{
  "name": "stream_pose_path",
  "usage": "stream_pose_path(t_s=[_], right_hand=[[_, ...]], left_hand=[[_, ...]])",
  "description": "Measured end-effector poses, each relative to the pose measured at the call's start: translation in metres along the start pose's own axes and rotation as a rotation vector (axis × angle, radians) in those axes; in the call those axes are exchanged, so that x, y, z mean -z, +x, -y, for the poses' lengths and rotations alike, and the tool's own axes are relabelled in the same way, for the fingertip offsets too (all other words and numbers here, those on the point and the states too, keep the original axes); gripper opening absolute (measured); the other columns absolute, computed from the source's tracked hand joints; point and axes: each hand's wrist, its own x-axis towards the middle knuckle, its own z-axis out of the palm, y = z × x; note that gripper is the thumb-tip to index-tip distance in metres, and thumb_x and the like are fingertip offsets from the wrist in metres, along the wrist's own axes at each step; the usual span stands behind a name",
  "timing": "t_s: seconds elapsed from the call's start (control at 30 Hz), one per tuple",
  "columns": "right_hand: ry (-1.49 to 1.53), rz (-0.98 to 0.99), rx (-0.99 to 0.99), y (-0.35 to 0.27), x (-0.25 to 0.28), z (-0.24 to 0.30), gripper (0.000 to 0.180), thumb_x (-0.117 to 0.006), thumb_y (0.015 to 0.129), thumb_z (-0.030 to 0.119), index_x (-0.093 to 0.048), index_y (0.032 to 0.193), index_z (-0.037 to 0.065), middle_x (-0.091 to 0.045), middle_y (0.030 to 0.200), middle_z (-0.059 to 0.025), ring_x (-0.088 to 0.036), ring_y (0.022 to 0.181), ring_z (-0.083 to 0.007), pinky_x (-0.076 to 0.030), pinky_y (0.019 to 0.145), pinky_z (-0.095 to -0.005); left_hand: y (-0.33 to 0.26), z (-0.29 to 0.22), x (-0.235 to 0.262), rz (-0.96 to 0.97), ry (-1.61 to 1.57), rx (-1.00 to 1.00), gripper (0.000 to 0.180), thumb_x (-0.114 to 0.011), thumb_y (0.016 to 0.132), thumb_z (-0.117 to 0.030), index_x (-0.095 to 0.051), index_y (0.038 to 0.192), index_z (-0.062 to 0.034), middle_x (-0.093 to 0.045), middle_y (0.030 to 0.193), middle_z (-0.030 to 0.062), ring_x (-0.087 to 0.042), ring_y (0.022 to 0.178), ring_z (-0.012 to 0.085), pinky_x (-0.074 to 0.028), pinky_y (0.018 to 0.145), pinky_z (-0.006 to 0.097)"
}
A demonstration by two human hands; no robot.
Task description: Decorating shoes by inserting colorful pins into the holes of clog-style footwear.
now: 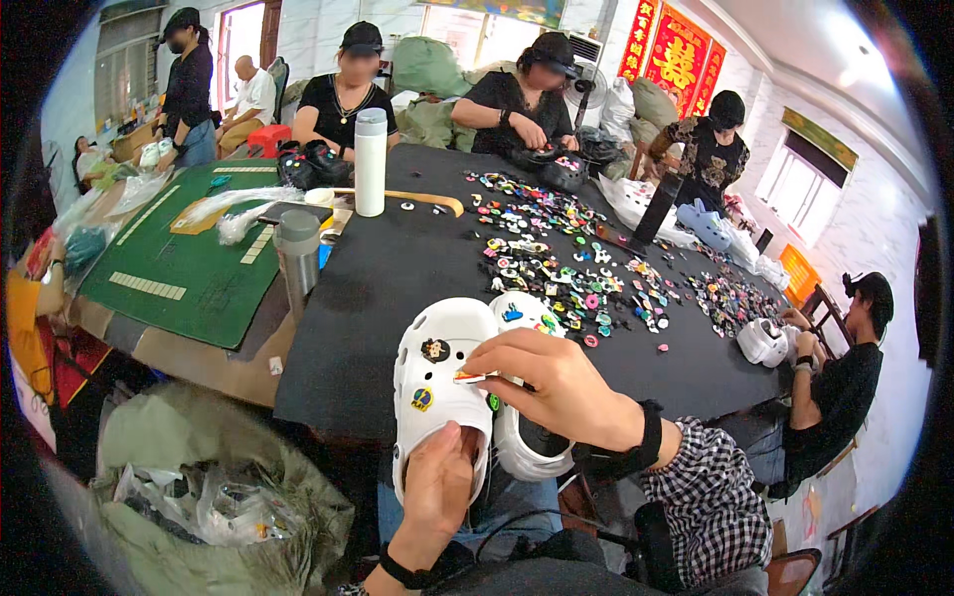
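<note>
A white clog (414, 372) with round holes stands at the table's near edge, toe pointing away. It bears a dark-haired cartoon-head charm (434, 350) and a yellow-and-blue round charm (422, 398). My left hand (435, 482) grips this clog at its foot opening, some fingers hidden inside. Over the upper, my right hand (561, 382) pinches a small red, yellow and white shoe charm (469, 377) beside a hole. Against the first clog's right side leans a second white clog (532, 452), partly covered by my right hand. A blue charm (512, 313) sits near its toe.
Many loose colourful charms (537, 263) spread over the black table (348, 328). A white bottle (371, 164) and a grey tumbler (297, 253) stand left. A green mat (189, 258) covers the adjoining table. A green sack (149, 447) stands lower left. Several people work around the table.
</note>
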Motion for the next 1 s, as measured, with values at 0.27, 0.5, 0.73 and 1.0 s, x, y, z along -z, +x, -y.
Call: stream_pose_path(t_s=[0.27, 0.5, 0.73, 1.0], right_hand=[[-0.178, 0.089, 0.163, 0.007, -0.008, -0.013, 0.018, -0.068, 0.081, 0.01, -0.066, 0.097, 0.004, -0.063, 0.099, -0.0085, -0.062, 0.091, -0.0282, -0.052, 0.077, -0.0373], [-0.075, 0.131, 0.099, -0.002, -0.005, -0.008, 0.024, -0.07, 0.081, 0.005, -0.067, 0.104, 0.003, -0.064, 0.101, -0.0096, -0.061, 0.093, -0.028, -0.05, 0.081, -0.0359], [0.105, 0.344, -0.059, 0.031, 0.004, -0.012, 0.018, -0.069, 0.082, 0.009, -0.066, 0.099, 0.003, -0.063, 0.091, -0.0122, -0.062, 0.09, -0.0306, -0.051, 0.077, -0.0384], [0.133, 0.499, -0.051, 0.04, 0.011, -0.011, 0.022, -0.068, 0.083, 0.007, -0.064, 0.104, 0.008, -0.058, 0.097, -0.0114, -0.062, 0.089, -0.0274, -0.051, 0.075, -0.0363]], left_hand=[[0.002, -0.002, 0.009, 0.0, -0.09, 0.1, 0.037, -0.054, 0.094, -0.007, -0.048, 0.13, 0.0038, -0.055, 0.129, 0.0109, -0.051, 0.121, 0.0209, -0.035, 0.108, 0.037], [-0.001, 0.0, 0.007, 0.002, -0.098, 0.059, 0.042, -0.056, 0.094, -0.006, -0.044, 0.132, 0.0051, -0.055, 0.13, 0.0117, -0.052, 0.12, 0.0203, -0.036, 0.108, 0.036], [-0.002, -0.007, 0.004, 0.013, -0.07, 0.041, 0.044, -0.057, 0.093, -0.006, -0.043, 0.133, 0.0038, -0.055, 0.13, 0.0119, -0.052, 0.12, 0.0205, -0.037, 0.107, 0.037], [0.001, -0.003, 0.009, 0.028, -0.078, 0.056, 0.047, -0.058, 0.091, -0.004, -0.043, 0.135, 0.0015, -0.054, 0.131, 0.0098, -0.051, 0.122, 0.0206, -0.035, 0.108, 0.037]])
